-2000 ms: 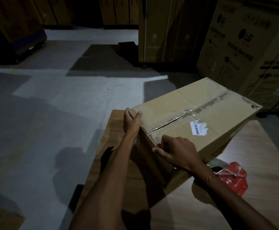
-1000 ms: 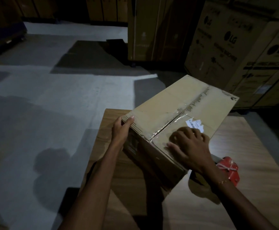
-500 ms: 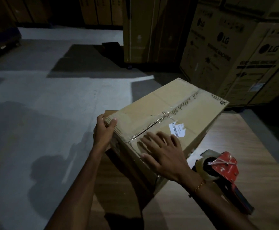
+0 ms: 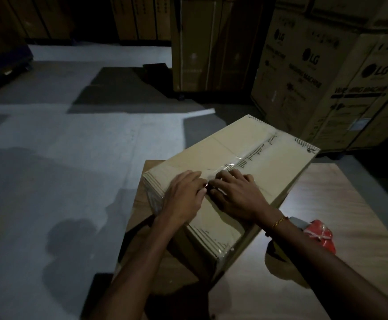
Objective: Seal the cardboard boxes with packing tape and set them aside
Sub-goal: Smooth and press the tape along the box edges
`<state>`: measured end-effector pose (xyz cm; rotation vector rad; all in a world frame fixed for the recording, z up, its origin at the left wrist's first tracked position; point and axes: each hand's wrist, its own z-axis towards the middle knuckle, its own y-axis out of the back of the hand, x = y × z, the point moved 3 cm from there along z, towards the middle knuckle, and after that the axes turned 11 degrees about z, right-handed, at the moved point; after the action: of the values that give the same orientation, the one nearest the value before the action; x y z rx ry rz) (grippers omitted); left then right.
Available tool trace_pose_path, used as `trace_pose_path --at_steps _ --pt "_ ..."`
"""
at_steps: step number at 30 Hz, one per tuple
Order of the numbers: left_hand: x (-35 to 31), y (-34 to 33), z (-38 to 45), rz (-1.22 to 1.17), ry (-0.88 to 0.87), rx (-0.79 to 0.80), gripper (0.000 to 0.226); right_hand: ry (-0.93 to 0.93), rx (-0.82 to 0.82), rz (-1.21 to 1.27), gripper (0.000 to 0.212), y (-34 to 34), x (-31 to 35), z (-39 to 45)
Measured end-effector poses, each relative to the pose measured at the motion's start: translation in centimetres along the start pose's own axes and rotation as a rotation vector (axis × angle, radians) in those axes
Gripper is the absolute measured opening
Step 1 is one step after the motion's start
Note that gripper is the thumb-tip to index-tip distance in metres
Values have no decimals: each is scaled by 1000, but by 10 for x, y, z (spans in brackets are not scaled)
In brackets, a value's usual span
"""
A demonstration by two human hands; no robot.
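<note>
Dim warehouse room, grey floor (image 4: 61, 158) filling the left half of the frame with dark shadow patches. Wooden desk (image 4: 340, 218) at lower right, light wood grain. Large printed cartons (image 4: 322, 72) stacked at upper right, more tall ones (image 4: 200, 42) along the top centre. On the desk sits a closed cardboard box (image 4: 264, 162), turned diagonally, its near corner toward the bottom of the frame; a strip of clear tape (image 4: 241, 161) runs along its top seam, contents not visible. Left hand (image 4: 186, 197) and right hand (image 4: 237, 195) both lie palm-down on the box top, side by side over the seam, fingers pressed flat on the tape, gripping nothing. Red tape dispenser (image 4: 320, 234) lies on the desk just right of the box, partly hidden behind the right forearm.
</note>
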<state>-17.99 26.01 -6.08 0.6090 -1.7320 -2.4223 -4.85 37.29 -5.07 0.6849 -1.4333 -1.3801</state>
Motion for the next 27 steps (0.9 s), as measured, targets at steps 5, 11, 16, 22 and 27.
trace_pose_path --at_steps 5,11,16,22,27 --pt "-24 -18 26 60 -17 14 31 40 31 -46 51 15 -62 22" --pt "-68 -31 63 49 33 -7 35 139 71 -72 41 27 -121 59" --pt "-80 -55 84 107 144 43 40 130 144 -57 52 47 -179 82" --pt "-94 -63 105 244 242 21 30 -14 166 -51 36 70 -260 101" --pt "-118 -68 122 259 323 175 40 -155 137 112 36 81 -300 104"
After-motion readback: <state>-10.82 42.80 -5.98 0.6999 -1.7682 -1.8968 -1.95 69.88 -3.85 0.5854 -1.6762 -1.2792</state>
